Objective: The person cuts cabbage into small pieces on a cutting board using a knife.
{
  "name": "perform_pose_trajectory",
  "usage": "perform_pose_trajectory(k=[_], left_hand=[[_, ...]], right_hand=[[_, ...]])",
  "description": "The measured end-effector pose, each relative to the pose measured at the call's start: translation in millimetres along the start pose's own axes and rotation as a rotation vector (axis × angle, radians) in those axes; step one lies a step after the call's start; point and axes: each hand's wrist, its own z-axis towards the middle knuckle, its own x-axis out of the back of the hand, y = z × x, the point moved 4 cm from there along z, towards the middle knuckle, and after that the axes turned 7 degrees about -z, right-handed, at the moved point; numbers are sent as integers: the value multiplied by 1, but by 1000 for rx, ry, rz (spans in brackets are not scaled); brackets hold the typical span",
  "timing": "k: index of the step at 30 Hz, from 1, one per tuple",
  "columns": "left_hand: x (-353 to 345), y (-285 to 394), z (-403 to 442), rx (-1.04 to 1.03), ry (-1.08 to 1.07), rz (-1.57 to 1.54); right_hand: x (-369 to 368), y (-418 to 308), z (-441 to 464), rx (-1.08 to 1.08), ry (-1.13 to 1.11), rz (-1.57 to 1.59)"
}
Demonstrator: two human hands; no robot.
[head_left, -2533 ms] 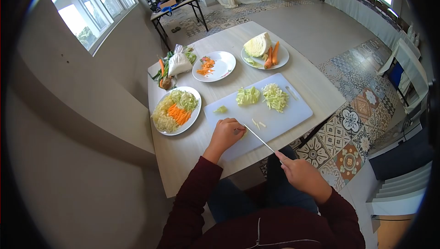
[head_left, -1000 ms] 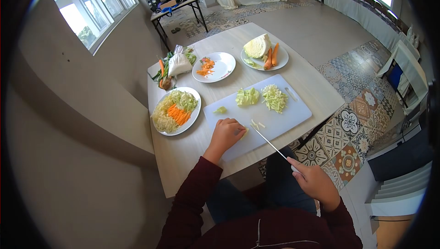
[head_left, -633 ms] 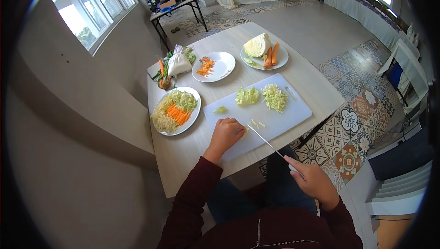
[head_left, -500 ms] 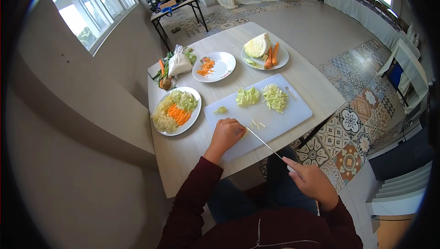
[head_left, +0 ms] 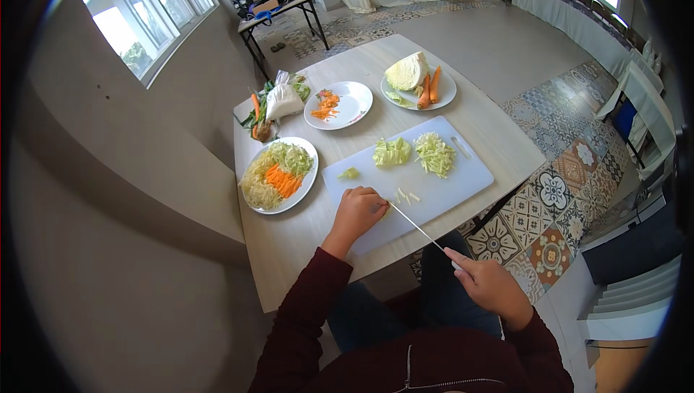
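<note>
My left hand (head_left: 358,214) is closed on the near left part of the white cutting board (head_left: 444,195), over a pale piece mostly hidden under the fingers. My right hand (head_left: 488,281) grips a knife (head_left: 418,227), its tip beside my left fingertips. Several thin pale strips (head_left: 406,195) lie just beyond the blade. Farther back on the board are a stack of cabbage leaves (head_left: 391,151), a heap of shredded cabbage (head_left: 434,154) and a small green piece (head_left: 349,173).
A plate of shredded vegetables (head_left: 282,180) stands at the left. Behind are a plate with orange scraps (head_left: 325,106), a plate with a cabbage wedge (head_left: 407,71) and carrots (head_left: 434,84), and a white bag (head_left: 283,101) by more vegetables.
Since a second ago the knife and my right hand have shifted slightly left, bringing the blade tip from the strips to my left fingertips. My left hand has stayed in place.
</note>
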Motion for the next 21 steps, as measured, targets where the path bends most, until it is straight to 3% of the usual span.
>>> perform_pose_trajectory(k=[9,21], left_hand=[[-1,-2,0,24,-28,3],[1,0,0,9,-3,-4]], right_hand=[[-7,-5,10,-27,-80,-72],[-32,1,49,69,-11,-21]])
